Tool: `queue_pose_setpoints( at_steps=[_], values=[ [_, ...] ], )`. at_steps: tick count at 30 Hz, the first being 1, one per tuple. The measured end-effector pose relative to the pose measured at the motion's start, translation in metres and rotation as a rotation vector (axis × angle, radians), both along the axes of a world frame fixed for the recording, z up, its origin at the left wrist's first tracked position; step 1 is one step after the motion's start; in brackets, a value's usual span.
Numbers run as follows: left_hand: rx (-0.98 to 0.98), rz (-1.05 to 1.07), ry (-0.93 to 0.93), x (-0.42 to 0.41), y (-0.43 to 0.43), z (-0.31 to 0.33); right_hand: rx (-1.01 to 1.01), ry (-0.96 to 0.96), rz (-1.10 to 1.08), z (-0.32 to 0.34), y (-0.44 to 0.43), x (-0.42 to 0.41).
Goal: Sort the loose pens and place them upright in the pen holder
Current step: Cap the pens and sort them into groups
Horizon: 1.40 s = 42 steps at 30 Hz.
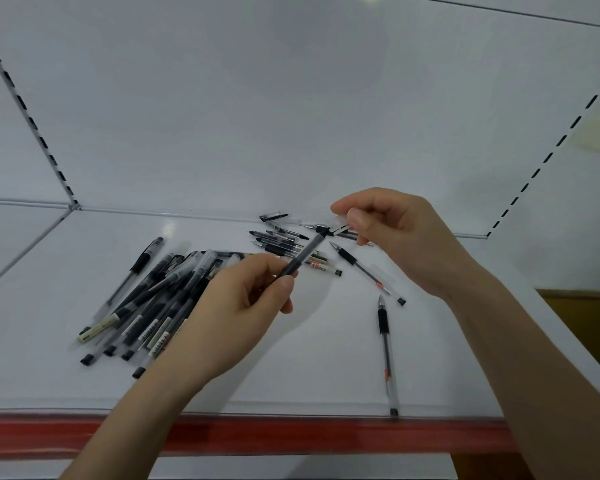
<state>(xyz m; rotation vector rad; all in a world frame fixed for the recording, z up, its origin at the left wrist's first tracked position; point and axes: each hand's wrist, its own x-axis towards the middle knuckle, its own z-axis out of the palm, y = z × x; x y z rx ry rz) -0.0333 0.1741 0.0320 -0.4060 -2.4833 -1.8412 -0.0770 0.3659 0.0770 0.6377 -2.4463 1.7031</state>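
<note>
My left hand (243, 306) pinches a black gel pen (303, 254) near its grip, its far end pointing up and to the right. My right hand (392, 233) pinches a clear pen cap (338, 225) just beyond that end. A pile of capped pens (153, 296) lies on the white shelf to the left. A smaller heap of uncapped pens (281, 242) lies near the back wall. Two single pens lie to the right, one (368, 273) slanted, another (387, 355) pointing toward the front edge. No pen holder is in view.
The white shelf (309, 368) has a red front edge (291, 434) with a clear lip. White back and side panels enclose it, with slotted uprights at left (32, 123) and right (548, 157). A loose black cap (273, 216) lies by the back wall.
</note>
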Motion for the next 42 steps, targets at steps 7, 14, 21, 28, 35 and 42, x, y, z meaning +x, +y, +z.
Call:
queue_pose_setpoints(
  at_steps=[7, 14, 21, 28, 35, 42],
  values=[
    [-0.068, 0.006, 0.014, 0.000, -0.001, -0.003, 0.008, -0.029, 0.035, 0.000, -0.001, 0.002],
    [-0.113, 0.035, 0.064, 0.002, 0.000, -0.004, -0.096, -0.075, 0.014, -0.007, -0.004, 0.001],
    [-0.140, 0.113, 0.119, 0.005, 0.007, -0.007, -0.184, -0.003, -0.106, -0.027, -0.022, 0.008],
    [-0.254, 0.154, 0.086, -0.001, 0.002, -0.011, -0.161, -0.157, -0.065, -0.038, -0.018, 0.003],
    [-0.637, 0.504, 0.222, -0.011, -0.035, -0.026, 0.254, -0.021, -0.306, -0.056, 0.000, -0.027],
    [-0.802, 0.576, 0.166, -0.012, -0.047, -0.033, 0.761, 0.052, -0.184, -0.076, -0.013, -0.039]
  ],
)
